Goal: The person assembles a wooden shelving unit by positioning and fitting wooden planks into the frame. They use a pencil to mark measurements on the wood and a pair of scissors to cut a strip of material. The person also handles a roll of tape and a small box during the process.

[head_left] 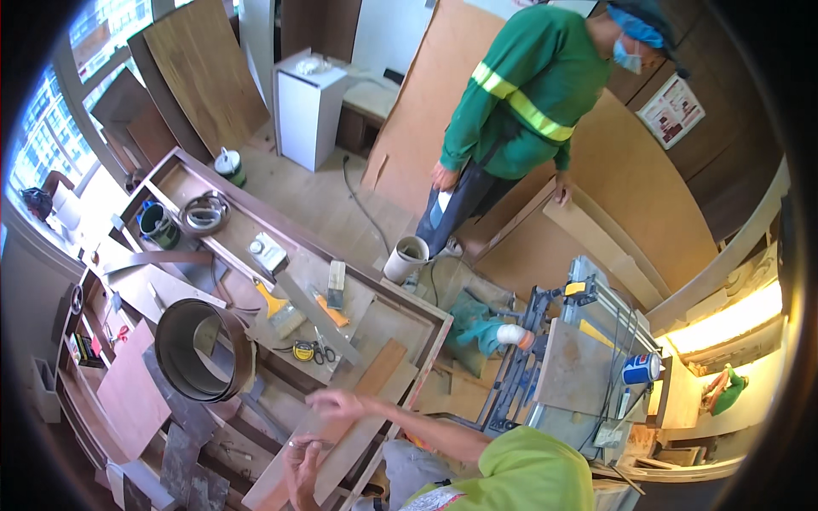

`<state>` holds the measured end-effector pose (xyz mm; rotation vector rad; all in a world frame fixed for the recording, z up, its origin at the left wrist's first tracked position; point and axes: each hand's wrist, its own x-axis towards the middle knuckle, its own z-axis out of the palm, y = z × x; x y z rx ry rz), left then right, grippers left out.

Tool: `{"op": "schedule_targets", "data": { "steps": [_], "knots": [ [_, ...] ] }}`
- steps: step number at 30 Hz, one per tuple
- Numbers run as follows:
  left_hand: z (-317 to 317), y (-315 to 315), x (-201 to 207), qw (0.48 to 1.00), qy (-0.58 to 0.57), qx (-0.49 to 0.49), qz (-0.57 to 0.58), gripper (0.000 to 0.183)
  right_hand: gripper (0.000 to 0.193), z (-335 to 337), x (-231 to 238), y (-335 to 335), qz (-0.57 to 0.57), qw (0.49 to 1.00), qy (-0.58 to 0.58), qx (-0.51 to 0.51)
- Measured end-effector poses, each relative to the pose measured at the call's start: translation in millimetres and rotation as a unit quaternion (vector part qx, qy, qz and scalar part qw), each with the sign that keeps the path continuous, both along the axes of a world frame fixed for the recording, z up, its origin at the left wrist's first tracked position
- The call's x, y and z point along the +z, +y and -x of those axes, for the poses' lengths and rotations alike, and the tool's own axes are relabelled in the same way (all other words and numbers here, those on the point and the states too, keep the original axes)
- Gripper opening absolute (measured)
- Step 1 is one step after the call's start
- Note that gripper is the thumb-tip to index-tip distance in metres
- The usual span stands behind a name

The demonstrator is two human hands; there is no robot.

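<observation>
From my head, my blurred right hand (338, 404) is over the brown strip (383, 363) lying on the worktop (399, 322); my left hand (302, 464) curls nearby. I cannot tell whether either hand's fingers hold anything.

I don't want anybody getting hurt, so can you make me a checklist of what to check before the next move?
1. Scissors away from the hands: ok. The scissors lie beside the yellow tape measure, apart from both hands.
2. Left hand empty: cannot tell. Its fingers are bunched together.
3. Right hand empty: cannot tell. It looks blurred.
4. Gloves on: not ok. Both hands are bare.
5. Workbench tidy: not ok. Tools and loose pieces are scattered about.
6. Co-worker in green keeping hands off the workbench: ok. Both are away from it.
</observation>
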<state>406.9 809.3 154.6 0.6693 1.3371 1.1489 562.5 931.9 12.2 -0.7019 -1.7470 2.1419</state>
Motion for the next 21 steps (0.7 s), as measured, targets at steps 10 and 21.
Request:
{"op": "schedule_targets", "data": {
  "steps": [10,21],
  "knots": [
    [5.1,-71.7,60.1,0.992,0.087,-0.065,-0.071,0.025,0.028,33.1,79.3,-190.2,-0.121,0.969,0.011,-0.215],
    [118.0,-287.3,57.9,0.931,0.325,0.049,-0.155,0.040,0.034,48.9,180.5,-252.3,-0.128,0.955,-0.020,-0.265]
  ]
}}
